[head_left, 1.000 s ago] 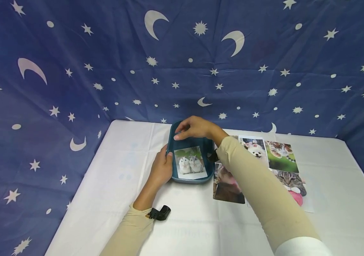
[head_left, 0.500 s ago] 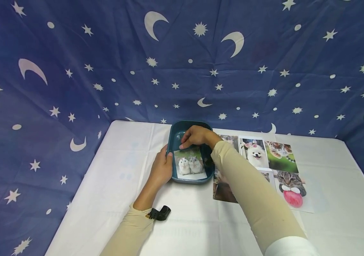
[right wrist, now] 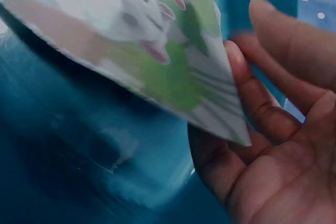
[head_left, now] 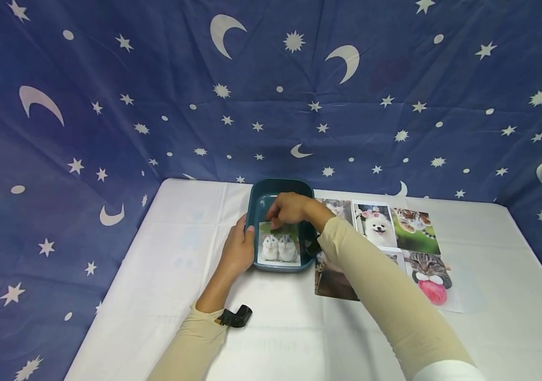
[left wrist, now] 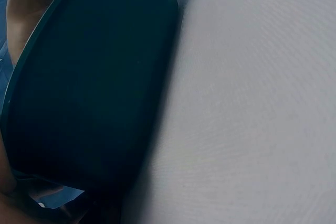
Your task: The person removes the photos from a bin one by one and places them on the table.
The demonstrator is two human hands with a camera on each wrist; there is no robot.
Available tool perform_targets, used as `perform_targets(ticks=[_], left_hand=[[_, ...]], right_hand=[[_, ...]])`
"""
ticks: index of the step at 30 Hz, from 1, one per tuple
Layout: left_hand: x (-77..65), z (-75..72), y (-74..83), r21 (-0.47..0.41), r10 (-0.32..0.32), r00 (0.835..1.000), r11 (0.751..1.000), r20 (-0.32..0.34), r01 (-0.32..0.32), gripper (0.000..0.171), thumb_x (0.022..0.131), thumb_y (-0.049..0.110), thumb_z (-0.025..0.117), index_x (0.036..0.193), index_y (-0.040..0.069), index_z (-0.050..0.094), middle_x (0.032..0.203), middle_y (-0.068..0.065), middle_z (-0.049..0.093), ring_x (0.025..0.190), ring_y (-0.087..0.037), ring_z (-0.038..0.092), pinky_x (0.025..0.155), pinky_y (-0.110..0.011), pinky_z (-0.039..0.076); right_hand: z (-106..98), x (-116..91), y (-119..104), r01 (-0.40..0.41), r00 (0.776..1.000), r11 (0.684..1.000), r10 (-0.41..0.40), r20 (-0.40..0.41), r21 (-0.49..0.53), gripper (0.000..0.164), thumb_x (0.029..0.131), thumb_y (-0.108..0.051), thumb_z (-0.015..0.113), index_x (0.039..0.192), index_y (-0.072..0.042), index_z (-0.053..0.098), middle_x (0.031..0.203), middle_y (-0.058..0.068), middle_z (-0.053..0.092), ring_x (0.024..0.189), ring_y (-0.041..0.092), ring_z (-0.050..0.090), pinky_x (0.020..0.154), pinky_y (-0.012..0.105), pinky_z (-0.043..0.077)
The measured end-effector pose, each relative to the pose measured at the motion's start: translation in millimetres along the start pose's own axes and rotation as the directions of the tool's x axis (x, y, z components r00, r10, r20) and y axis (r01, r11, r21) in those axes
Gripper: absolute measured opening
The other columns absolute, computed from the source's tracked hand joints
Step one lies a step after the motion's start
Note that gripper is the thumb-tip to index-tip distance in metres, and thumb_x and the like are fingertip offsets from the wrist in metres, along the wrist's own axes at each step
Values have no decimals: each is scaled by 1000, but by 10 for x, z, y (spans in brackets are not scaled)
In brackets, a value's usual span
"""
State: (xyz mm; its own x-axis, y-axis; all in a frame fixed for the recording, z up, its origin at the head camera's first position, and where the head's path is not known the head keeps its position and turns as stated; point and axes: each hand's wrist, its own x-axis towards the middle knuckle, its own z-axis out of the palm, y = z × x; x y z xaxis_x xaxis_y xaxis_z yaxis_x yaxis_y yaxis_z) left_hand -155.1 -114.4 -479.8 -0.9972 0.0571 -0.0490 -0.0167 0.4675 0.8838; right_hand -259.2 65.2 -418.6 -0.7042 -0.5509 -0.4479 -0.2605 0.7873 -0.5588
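Note:
A dark teal plastic bin (head_left: 282, 269) stands on the white cloth near the back. My left hand (head_left: 237, 248) grips its left wall, thumb at the rim and fingers outside. In the left wrist view the bin's outer wall (left wrist: 94, 77) fills much of the picture. Inside the bin lies a photo card of two small white-grey rodents (head_left: 278, 247). Reaching in from the right, my right hand (head_left: 292, 208) is at the card's far edge. The right wrist view shows the card (right wrist: 173, 77) tilted, with fingers (right wrist: 262, 103) touching its edge, some behind it; whether they pinch it is unclear.
Right of the bin, several animal photo cards lie close together, including a white dog (head_left: 377, 227), a tiger cub (head_left: 415, 230) and a cat with a pink ball (head_left: 430, 275). My right forearm covers some. A blue star-patterned curtain (head_left: 271, 79) hangs behind the table.
My right hand has come down from the bin's far end to the card's far edge. The card now lies straighter in the bin. My left hand keeps its hold.

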Motion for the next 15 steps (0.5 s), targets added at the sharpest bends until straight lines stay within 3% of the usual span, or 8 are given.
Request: perform_targets(ticks=[7, 15], left_hand=[[3, -5, -8, -3, 13, 1000, 1000, -10, -13, 49, 111, 21, 39, 157, 5, 36, 146, -25, 52, 141, -40, 47, 116, -58, 36], [-1, -12, 3, 0, 8, 1000, 1000, -1, -8, 50, 111, 21, 38, 158, 4, 33, 151, -26, 47, 144, -41, 42, 118, -59, 33]], right_hand=[[-36, -176, -73, 74, 997, 993, -75, -8, -93, 39, 94, -16, 73, 132, -12, 70, 123, 3, 73, 118, 21, 64, 101, 38, 52], [-30, -385, 0, 121, 992, 986, -123, -14, -119, 40, 98, -21, 69, 138, -17, 66, 130, 4, 70, 125, 24, 63, 106, 44, 50]])
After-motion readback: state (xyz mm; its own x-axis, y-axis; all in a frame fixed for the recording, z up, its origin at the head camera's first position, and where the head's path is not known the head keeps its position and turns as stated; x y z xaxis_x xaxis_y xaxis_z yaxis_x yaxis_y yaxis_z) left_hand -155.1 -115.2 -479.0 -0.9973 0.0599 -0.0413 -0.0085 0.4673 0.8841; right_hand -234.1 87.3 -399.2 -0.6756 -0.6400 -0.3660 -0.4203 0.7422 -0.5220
